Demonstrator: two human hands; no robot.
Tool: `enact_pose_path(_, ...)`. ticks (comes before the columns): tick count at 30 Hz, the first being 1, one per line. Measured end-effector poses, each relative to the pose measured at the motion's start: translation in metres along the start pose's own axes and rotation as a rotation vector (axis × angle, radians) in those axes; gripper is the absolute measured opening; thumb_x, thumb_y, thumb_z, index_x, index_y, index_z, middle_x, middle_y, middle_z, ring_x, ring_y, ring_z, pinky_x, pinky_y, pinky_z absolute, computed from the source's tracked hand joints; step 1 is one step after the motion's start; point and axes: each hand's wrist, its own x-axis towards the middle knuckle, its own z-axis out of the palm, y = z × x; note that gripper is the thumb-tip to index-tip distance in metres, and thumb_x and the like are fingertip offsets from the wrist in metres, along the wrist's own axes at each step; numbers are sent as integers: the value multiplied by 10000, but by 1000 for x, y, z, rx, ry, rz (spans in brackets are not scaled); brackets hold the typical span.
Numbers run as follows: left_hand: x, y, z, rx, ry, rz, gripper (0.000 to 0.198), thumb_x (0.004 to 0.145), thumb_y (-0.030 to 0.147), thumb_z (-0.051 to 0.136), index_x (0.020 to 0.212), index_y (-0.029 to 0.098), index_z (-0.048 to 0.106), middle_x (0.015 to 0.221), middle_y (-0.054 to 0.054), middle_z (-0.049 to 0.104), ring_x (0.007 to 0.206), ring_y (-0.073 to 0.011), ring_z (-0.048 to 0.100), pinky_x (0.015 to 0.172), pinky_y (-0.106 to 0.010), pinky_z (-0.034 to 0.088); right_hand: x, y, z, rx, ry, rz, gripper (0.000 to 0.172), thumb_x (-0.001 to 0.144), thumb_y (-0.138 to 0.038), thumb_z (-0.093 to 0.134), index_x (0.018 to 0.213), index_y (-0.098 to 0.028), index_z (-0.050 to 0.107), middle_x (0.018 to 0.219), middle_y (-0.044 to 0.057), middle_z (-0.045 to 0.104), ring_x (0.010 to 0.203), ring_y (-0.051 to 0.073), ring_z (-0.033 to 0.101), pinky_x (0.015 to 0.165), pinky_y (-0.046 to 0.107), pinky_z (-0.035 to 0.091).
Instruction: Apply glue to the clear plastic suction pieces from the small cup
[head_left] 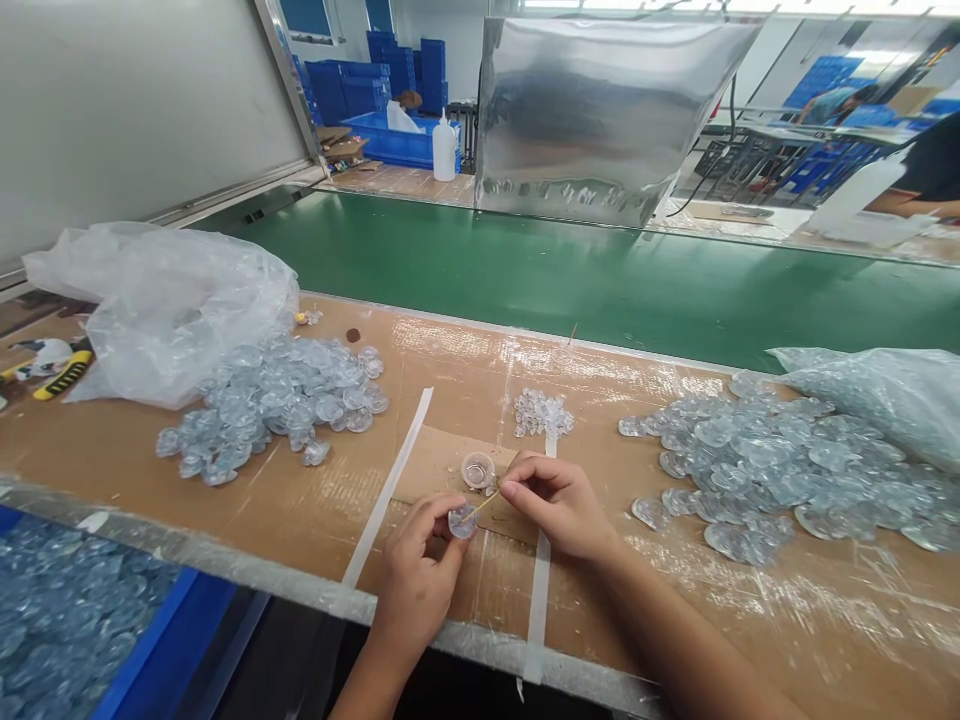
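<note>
Between its thumb and fingers, my left hand (424, 555) grips a clear plastic disc (460, 522) by the rim. My right hand (559, 500) pinches a thin wooden stick (486, 503), whose far tip meets the face of the disc. Just beyond both hands stands a small round clear cup (478, 470), and what it contains is hard to make out. A little heap of small clear pieces (541, 413) lies past my right hand.
Piles of clear discs lie left (277, 400) and right (750, 460), beside plastic bags (180, 300). A green conveyor belt (450, 250) crosses behind the cardboard-covered bench. At lower left is a blue bin (176, 640) of clear pieces. A white bottle (444, 150) stands beyond the belt.
</note>
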Motion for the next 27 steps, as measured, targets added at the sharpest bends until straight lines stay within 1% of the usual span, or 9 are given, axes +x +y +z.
enact_pose_path(7,0,0,-1,25,19,50,209,856,157,591,1033,255,642,1013,-26,665,888,-156,661,764,-257,570,0,2,0,-63,-39,-23,278,871,-394,633,710,-170,672,660,36,631,597,124,543,542,246,418)
enact_pose_path(12,2,3,-1,38,23,68,221,858,138,572,1029,258,640,1023,-25,667,912,-155,656,761,-247,567,1,3,-1,-73,-40,-24,248,865,-360,631,704,-173,657,653,28,630,582,120,543,539,239,411)
enact_pose_path(16,2,2,0,30,31,59,218,857,133,566,1022,252,644,1019,-30,669,921,-159,654,790,-262,567,1,4,-2,-73,-34,-26,274,863,-384,634,694,-169,650,646,31,632,577,121,542,537,240,419)
enact_pose_path(21,0,-2,0,11,18,28,221,849,135,568,1031,231,649,1038,-54,669,956,-184,650,824,-298,568,1,6,-1,-94,-20,-40,299,872,-404,631,693,-165,649,643,40,642,568,122,543,527,244,421)
enact_pose_path(24,0,0,0,19,23,30,208,839,159,599,1024,236,653,1012,-44,675,897,-174,660,786,-285,568,1,6,0,-112,-12,-70,267,878,-366,626,702,-167,651,650,40,645,575,122,547,530,242,421)
enact_pose_path(27,1,4,0,29,16,17,205,826,203,643,1028,235,658,968,-38,684,799,-161,661,703,-262,565,0,4,2,-124,-1,-97,241,881,-337,617,712,-171,657,656,38,642,576,122,542,525,241,414)
